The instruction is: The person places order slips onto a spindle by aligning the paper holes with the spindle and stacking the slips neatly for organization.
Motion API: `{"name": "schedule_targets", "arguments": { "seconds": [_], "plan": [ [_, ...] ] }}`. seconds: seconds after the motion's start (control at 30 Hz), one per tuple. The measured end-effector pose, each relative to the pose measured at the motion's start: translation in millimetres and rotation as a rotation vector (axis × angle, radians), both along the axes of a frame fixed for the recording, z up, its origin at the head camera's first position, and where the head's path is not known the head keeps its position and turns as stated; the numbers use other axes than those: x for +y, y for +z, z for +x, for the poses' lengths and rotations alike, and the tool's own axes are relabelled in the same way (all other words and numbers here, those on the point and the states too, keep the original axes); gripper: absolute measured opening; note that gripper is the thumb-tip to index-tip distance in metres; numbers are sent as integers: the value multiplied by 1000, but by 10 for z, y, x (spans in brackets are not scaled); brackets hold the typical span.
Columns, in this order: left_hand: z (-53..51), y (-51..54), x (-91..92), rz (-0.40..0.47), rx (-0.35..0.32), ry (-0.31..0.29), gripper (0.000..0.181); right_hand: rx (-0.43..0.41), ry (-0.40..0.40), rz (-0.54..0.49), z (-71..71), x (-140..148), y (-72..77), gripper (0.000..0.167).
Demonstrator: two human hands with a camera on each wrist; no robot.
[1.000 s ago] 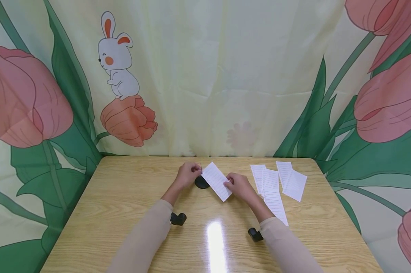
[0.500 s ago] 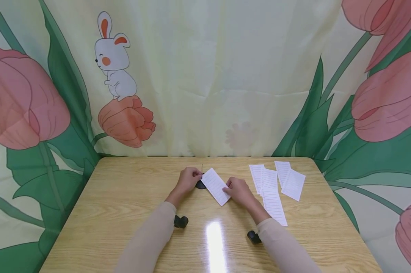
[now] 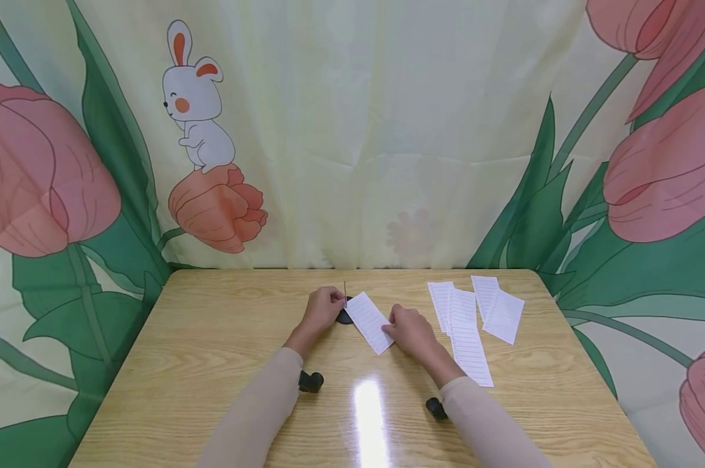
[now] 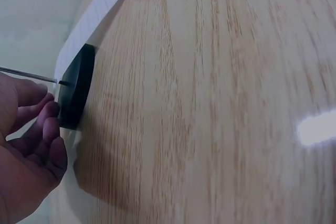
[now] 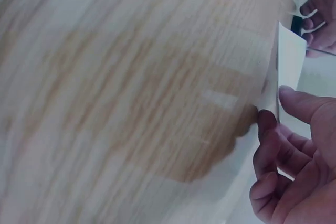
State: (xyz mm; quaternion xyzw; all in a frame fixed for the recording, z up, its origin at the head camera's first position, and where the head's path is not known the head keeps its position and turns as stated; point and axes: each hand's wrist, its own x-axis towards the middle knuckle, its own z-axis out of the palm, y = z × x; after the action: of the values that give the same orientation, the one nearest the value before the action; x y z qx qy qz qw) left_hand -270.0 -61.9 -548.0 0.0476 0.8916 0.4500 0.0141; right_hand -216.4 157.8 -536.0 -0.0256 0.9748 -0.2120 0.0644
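Left hand: just left of centre in the head view, its fingers curled close together at the corner of the lined paper slip; I can't tell whether they pinch the slip or only steady it.
Thin rod: a little left of centre in the head view, upright beside those fingers; more of it shows above the slip's corner than a second ago.
Black base: flat, resting on the table under the rod, partly covered by the slip in the head view.
Lined paper slip: lower middle of the frame, slanting, its left corner at the rod. It has come down over the last second; I'd judge that brings the corner nearer the base, with the work on this slip well along. Whether the rod passes through it, I can't make out.
Right hand: right of centre, thumb and fingers pinching the slip's right edge, lowered slightly along with it.
Loose lined sheets: right of the frame, overlapping in two groups, unmoved on the table.
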Motion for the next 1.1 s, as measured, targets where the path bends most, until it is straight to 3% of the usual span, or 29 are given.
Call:
{"name": "schedule_targets", "arguments": {
  "seconds": [0.17,0.43,0.63,0.9,1.1],
  "plan": [
    [21,2,-24,-5,0,-29,7,6,-9,4,45,130,47,28],
    [84,16,-93,-44,12,-56,27,76,3,-79,180,494,56,27],
    [131,-20,-137,-49,6,-110,44,118,-11,-96,293,811,52,34],
    [155,-67,-164,-59,2,-147,56,89,-76,-139,439,1253,61,38],
    [151,-95,-183,-67,20,-153,61,53,-113,-107,538,1481,47,43]
  ]
}}
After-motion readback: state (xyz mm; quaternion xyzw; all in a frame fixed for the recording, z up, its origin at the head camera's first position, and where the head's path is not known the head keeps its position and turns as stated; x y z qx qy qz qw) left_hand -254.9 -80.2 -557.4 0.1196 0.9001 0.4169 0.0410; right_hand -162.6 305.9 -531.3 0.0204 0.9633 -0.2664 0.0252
